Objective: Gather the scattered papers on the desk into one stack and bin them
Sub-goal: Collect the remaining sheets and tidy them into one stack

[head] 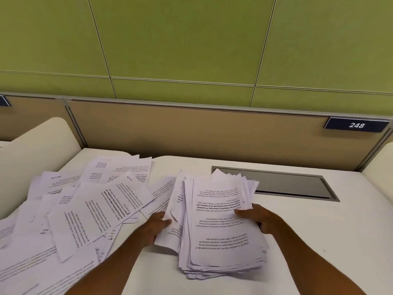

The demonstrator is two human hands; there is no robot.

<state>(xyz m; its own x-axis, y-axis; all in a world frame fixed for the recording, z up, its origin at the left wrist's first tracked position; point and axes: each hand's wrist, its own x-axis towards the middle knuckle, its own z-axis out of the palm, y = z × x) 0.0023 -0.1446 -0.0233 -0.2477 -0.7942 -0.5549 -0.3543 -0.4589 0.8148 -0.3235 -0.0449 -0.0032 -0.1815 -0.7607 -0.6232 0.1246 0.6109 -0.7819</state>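
— Now, item one: stack [223,226]. Location?
— On the desk [319,241], near side of the grey hatch [276,184]. The far corners of the upper sheets fan over the hatch's left end. Printed office paper, many sheets, edges ragged and not squared.
— Hands?
— Left hand [156,225]: on the side of the stack away from the hatch. Thumb on top, fingers curled round a few sheets that jut out sideways. Right hand [258,219]: just in front of the hatch's front rim. Thumb pressed on the top sheet, fingers wrapped round the stack's right edge. Both have hold of the stack, and neither is spread flat.
— Item two?
— Loose sheets [91,209], well to the left of the hatch. They overlap one another at all angles and are not yet gathered. No bin in view.
— Handling notes?
— Judged, not tested. Single sheets: light, limp, likely to slide on each other and on the smooth desk. Stack: some weight, floppy if held by one end, and prone to shedding the jutting sheets. Creasing does no harm, since it all goes in the bin.
— Where to take hold?
— Stack: both long edges about halfway along, thumbs above, fingers beneath, squeezing inward. Tap it square on the desk first. Loose sheets: sweep them together under a flat palm, then lift by an edge.
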